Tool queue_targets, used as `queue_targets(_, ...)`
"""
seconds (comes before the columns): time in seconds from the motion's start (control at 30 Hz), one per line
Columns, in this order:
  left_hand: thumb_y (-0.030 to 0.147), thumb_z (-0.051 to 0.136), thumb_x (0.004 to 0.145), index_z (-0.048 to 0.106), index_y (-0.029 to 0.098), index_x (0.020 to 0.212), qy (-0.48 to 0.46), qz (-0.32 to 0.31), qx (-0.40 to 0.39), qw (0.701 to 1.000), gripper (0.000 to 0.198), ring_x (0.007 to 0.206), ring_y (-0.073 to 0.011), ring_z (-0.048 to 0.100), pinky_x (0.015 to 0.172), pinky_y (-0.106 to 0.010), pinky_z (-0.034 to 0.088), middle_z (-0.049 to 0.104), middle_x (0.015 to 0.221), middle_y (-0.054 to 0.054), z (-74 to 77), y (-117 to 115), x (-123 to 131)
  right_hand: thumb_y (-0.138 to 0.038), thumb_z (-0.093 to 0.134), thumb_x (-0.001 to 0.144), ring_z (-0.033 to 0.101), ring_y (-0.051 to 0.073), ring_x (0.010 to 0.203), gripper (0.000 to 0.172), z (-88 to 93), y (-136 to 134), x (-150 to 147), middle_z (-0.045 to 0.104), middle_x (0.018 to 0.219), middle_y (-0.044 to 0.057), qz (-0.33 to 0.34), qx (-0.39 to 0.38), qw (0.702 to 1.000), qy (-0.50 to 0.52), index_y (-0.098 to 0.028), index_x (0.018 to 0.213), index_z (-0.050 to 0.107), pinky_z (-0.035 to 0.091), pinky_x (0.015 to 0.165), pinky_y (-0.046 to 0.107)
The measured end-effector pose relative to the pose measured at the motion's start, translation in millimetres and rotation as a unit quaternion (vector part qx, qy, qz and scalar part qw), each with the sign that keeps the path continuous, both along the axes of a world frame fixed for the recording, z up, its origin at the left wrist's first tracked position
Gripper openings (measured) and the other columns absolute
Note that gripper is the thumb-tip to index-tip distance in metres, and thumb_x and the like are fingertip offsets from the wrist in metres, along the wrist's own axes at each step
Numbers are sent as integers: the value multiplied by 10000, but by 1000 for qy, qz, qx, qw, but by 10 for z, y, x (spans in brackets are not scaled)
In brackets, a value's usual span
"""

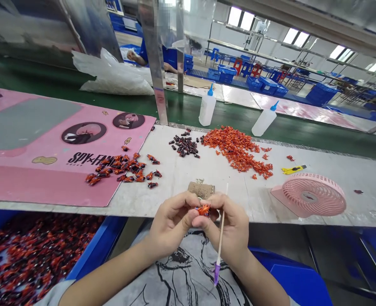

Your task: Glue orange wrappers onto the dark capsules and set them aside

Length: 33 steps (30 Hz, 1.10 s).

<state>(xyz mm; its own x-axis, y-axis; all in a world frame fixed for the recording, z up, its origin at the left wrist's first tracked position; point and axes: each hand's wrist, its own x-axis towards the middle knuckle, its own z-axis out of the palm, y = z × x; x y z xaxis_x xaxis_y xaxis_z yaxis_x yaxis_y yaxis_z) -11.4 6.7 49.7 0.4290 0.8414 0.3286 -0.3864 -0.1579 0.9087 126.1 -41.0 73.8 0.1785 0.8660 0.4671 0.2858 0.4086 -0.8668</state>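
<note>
Close to my body, over the table's front edge, my left hand (175, 223) and my right hand (228, 229) meet. Fingertips of both pinch a small orange-red plastic part (203, 209); its far side is hidden by the fingers. A thin stick with a purple end (220, 246) is also tucked in my right hand, slanting down. Just beyond the fingers lies a brown block (201, 190) with specks on top. Farther back are a heap of orange parts (229, 144) and a smaller pile of dark parts (185, 144). Joined orange-and-dark pieces (127, 168) lie to the left.
A pink fan (312, 195) and a yellow cutter (294, 169) lie on the right. Two white bottles with blue tips (207, 108) stand at the back by a metal post (158, 63). At lower left is a blue bin (89, 250) of pieces. A person sits across the green belt.
</note>
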Motion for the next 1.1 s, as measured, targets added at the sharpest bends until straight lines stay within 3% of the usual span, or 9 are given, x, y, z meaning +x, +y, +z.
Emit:
queue_targets(0.1, 401, 647, 971, 717, 175, 879, 9, 2, 117, 993, 253, 620, -146, 605, 583, -230, 501, 661, 706, -37, 17, 12, -73, -525, 844, 762, 382, 78, 499, 449, 43, -34, -91, 468, 592, -63, 41, -62, 993, 95, -207, 680, 539, 330, 450, 219)
queue_targets(0.27, 291, 600, 999, 717, 181, 1015, -5, -7, 272, 962, 162, 604, -149, 594, 559, -240, 479, 665, 699, -37, 26, 70, -206, -588, 803, 773, 432, 87, 532, 481, 71, -70, -187, 515, 643, -31, 92, -64, 985, 129, -200, 683, 532, 361, 458, 210)
queue_targets(0.47, 188, 618, 950, 703, 187, 1035, 13, 2, 345, 939, 120, 602, -171, 593, 552, -268, 490, 643, 683, -45, 101, 122, -395, -575, 768, 814, 442, 84, 517, 464, 63, -40, -305, 529, 639, -29, 120, -37, 986, 110, -198, 690, 528, 375, 449, 206)
queue_targets(0.63, 111, 659, 864, 705, 201, 963, 39, 40, 366, 929, 141, 513, -147, 490, 483, -256, 396, 573, 594, -5, 123, 126, -451, -560, 763, 828, 423, 79, 505, 454, 100, 9, -326, 522, 620, -37, 152, -39, 982, 106, -198, 685, 529, 367, 438, 200)
queue_targets(0.83, 172, 620, 918, 689, 194, 931, 21, 50, 352, 934, 74, 501, -138, 463, 494, -259, 412, 541, 585, 0, 64, 161, -304, -527, 772, 838, 396, 73, 501, 450, 82, 79, -212, 521, 604, -47, 178, -53, 974, 127, -201, 676, 508, 336, 443, 196)
queue_targets(0.93, 211, 630, 940, 710, 196, 929, 21, 25, 297, 954, 82, 519, -138, 493, 509, -250, 423, 575, 590, -8, 11, 209, -240, -503, 766, 856, 424, 73, 495, 407, -8, 106, -172, 554, 616, -41, 124, -32, 986, 105, -199, 705, 542, 366, 444, 195)
queue_targets(1.03, 317, 688, 931, 738, 185, 892, 33, -17, 112, 993, 146, 556, -141, 551, 531, -243, 447, 639, 638, -32, -71, 260, -181, -426, 787, 862, 510, 92, 519, 276, -123, 138, -107, 630, 664, -19, 27, 25, 999, 14, -198, 828, 635, 434, 471, 209)
queue_targets(1.1, 419, 735, 896, 735, 175, 836, 27, -60, -47, 997, 251, 533, -125, 526, 512, -232, 421, 624, 621, -20, -129, 301, -138, -406, 763, 888, 552, 111, 551, 247, -200, 171, -13, 680, 736, 9, -22, 56, 996, -60, -198, 997, 686, 473, 493, 228)
